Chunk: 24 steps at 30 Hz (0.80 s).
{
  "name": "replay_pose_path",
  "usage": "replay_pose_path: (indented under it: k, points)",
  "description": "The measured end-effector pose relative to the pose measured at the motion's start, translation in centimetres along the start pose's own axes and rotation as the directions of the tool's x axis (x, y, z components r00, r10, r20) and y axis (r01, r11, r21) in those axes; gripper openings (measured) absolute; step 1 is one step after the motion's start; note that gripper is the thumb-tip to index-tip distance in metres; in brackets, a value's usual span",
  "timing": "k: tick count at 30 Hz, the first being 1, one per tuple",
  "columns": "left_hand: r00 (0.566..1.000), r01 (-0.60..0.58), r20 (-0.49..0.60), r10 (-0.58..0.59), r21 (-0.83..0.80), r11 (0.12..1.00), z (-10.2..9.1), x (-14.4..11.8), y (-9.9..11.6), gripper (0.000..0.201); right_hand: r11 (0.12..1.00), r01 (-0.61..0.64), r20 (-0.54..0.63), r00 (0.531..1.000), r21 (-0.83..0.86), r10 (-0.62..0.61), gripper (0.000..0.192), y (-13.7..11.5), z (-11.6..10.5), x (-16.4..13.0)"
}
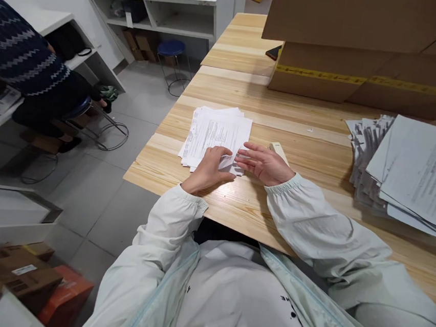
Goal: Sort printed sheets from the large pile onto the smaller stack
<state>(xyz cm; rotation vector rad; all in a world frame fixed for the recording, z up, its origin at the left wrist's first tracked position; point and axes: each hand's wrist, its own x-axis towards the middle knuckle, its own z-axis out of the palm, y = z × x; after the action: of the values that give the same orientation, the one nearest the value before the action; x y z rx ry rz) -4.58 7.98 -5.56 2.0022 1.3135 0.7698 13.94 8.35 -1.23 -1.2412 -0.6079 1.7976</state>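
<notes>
A small pile of printed white sheets (216, 132) lies on the wooden table (282, 134) near its left edge. My left hand (207, 170) rests on the pile's near edge, with thumb and fingers pinching a folded corner of paper. My right hand (264, 164) lies just right of it, fingers stretched out and touching the same near corner of the pile. A pale narrow object (280, 150) pokes out from behind my right hand; what it is cannot be made out.
A large stack of printed sheets (405, 174) sits at the right. Big cardboard boxes (368, 49) stand at the back of the table. A person in a patterned sweater (23, 62) sits at the left on a stool. A blue stool (172, 48) and white shelves (171, 5) stand beyond.
</notes>
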Motion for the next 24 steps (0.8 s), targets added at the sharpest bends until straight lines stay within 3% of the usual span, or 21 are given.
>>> replay_pose_path:
  k: [3, 6, 8, 13, 18, 21, 24]
  points:
    - [0.985, 0.106, -0.13, -0.113, -0.065, 0.992, 0.0, 0.1, 0.3, 0.01, 0.998, 0.057, 0.017, 0.998, 0.012, -0.057, 0.028, 0.2, 0.3, 0.3]
    - [0.906, 0.239, -0.332, -0.261, -0.108, 0.965, -0.1, 0.3, 0.3, 0.007, 0.994, 0.1, -0.059, 0.993, -0.04, -0.103, 0.024, 0.4, -0.1, 0.7]
    - [0.871, 0.276, -0.389, -0.3, -0.117, 0.954, -0.3, 0.3, 0.3, 0.007, 0.993, 0.091, -0.099, 0.99, -0.074, -0.098, 0.021, 0.3, -0.4, 1.0]
    - [0.883, 0.197, -0.419, -0.214, -0.083, 0.977, -0.6, 0.1, 0.2, 0.046, 0.993, 0.045, -0.08, 0.995, -0.111, -0.054, 0.024, 0.0, -1.0, 1.0]
    - [0.929, 0.192, -0.303, -0.21, -0.087, 0.977, -0.6, 0.0, 0.1, 0.04, 0.992, 0.045, -0.046, 0.998, -0.118, -0.051, 0.024, -0.5, -1.1, 0.4]
    - [0.933, 0.189, -0.291, -0.211, -0.103, 0.977, -0.5, 0.1, -0.1, 0.04, 0.992, 0.055, -0.01, 0.998, -0.116, -0.057, 0.024, -0.6, -1.0, 0.1]
    - [0.93, 0.191, -0.297, -0.216, -0.112, 0.975, -0.4, 0.1, -0.2, 0.04, 0.992, -0.011, -0.014, 1.0, -0.126, 0.009, 0.023, -0.6, -0.8, 0.0]
